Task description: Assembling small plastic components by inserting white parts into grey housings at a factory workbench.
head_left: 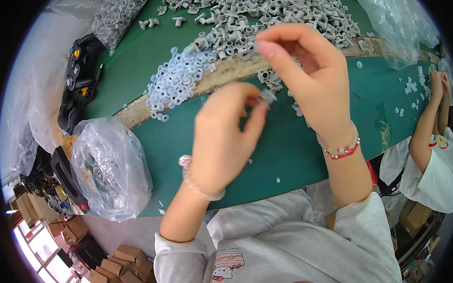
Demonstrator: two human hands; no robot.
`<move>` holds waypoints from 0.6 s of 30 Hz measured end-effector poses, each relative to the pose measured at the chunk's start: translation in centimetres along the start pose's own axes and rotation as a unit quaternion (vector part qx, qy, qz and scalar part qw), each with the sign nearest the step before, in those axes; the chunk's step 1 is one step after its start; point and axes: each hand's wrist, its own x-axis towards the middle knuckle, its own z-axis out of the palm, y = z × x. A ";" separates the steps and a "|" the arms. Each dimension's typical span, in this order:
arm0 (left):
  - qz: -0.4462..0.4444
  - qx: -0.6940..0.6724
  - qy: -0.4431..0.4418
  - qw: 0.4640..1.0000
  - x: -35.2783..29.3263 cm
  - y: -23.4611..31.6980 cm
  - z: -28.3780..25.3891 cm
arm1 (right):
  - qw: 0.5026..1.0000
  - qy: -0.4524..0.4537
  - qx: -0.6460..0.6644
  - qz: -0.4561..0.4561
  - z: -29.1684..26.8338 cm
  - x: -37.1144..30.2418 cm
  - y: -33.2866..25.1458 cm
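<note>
My left hand (223, 129) is closed, thumb and forefinger pinching a small grey plastic part (268, 97) above the green table; motion blurs the part a little. Up and to its right, my right hand (318, 77) has thumb and forefinger drawn together in front of the pile of grey plastic parts (291, 11). Whatever sits between those fingertips, if anything, is too small or hidden to make out. Several more grey parts (269, 79) lie between my hands. Left of them is a heap of translucent rubber rings (176, 80), beside a worn wooden strip (221, 71).
A clear plastic bag (111, 167) with parts inside stands at the table's left edge. Black game controllers (79, 61) lie behind it. A bag of grey parts (118, 15) is at far left, and a clear bag (397, 32) at far right. Another person's hands (438, 84) work at right.
</note>
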 end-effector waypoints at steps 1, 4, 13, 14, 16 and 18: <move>-0.062 -0.073 0.036 0.995 0.1 -0.3 -0.5 | 0.999 -0.020 0.021 0.041 0.2 -0.3 -0.7; -0.206 -0.389 0.020 0.898 0.2 -1.3 -2.3 | 0.985 -0.060 0.125 0.101 1.1 -1.1 -1.3; -0.159 -0.556 0.001 0.816 -0.5 -2.7 -2.7 | 0.936 -0.104 0.263 0.211 1.7 -1.6 -2.2; -0.138 -0.552 0.011 0.822 -0.6 -2.9 -2.6 | 0.943 -0.111 0.249 0.190 1.8 -1.7 -2.2; -0.111 -0.543 0.025 0.832 -0.6 -2.9 -2.3 | 0.940 -0.111 0.251 0.203 2.0 -1.9 -2.0; -0.083 -0.533 0.038 0.841 -0.7 -3.1 -2.1 | 0.937 -0.110 0.254 0.215 2.0 -2.0 -1.8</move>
